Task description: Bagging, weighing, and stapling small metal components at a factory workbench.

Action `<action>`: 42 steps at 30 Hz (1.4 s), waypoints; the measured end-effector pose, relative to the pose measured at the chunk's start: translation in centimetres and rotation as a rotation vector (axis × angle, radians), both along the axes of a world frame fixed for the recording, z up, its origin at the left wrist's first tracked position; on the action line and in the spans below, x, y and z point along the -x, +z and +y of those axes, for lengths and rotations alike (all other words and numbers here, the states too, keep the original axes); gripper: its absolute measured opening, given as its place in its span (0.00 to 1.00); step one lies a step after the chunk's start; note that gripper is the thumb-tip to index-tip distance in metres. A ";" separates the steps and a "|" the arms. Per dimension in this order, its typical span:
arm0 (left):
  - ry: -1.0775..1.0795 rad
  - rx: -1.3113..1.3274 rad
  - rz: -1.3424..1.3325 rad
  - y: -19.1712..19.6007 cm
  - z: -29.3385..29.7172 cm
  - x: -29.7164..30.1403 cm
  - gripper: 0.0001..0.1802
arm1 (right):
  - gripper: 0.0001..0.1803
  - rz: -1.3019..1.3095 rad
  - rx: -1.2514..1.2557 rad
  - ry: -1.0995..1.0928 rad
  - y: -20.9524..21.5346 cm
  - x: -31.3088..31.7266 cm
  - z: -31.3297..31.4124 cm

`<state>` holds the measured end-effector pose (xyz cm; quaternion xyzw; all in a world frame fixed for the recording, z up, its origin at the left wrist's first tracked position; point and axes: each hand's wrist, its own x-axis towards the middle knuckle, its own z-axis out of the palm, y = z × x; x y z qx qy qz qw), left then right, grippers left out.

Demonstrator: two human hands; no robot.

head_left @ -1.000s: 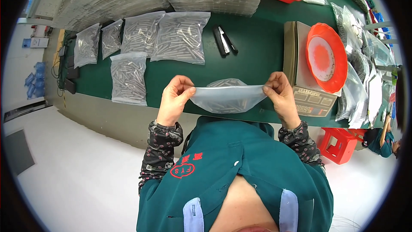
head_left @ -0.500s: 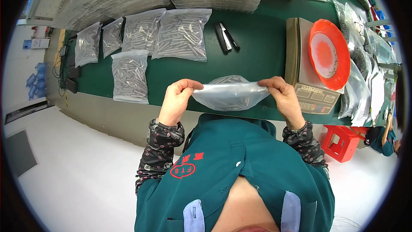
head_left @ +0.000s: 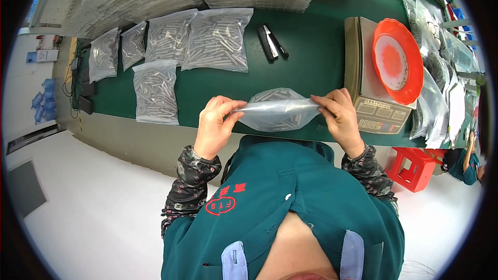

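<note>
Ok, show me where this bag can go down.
Bare green table lies between the stapler and the scale, and between the held bag and the filled bags behind. The right side, past the scale, is crowded.

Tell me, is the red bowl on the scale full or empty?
Nearly empty. The red bowl on the scale shows a bare pale bottom with only tiny specks, none of the metal pins that fill the bags.

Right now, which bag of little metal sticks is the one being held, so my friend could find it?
Find the long green table with the orange dish on a scale. At its near edge, the left hand and right hand pinch the ends of a clear bag of metal pins. Only this bag is lifted; the others lie flat.
</note>
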<state>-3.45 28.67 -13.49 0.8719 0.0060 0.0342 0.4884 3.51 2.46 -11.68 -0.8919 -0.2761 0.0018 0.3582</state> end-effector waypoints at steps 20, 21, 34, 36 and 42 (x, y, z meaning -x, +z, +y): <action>-0.361 -0.051 0.330 0.4 0.4 -4.0 0.08 | 0.08 0.558 -0.153 -0.187 -1.1 -0.7 -0.2; -0.497 -0.171 0.182 0.3 0.1 -4.5 0.09 | 0.08 0.516 -0.108 -0.165 -0.7 -0.8 -0.1; -0.692 -0.112 0.295 0.1 -4.0 -8.5 0.11 | 0.08 0.426 -0.093 -0.038 -0.6 -1.8 -0.4; -0.678 -0.086 0.290 0.3 -3.7 -8.6 0.11 | 0.08 0.243 -0.179 0.058 -0.7 -1.9 -0.4; -0.711 -0.099 0.203 0.4 -3.2 -8.5 0.10 | 0.13 0.443 -0.414 0.036 -1.6 -3.4 -1.0</action>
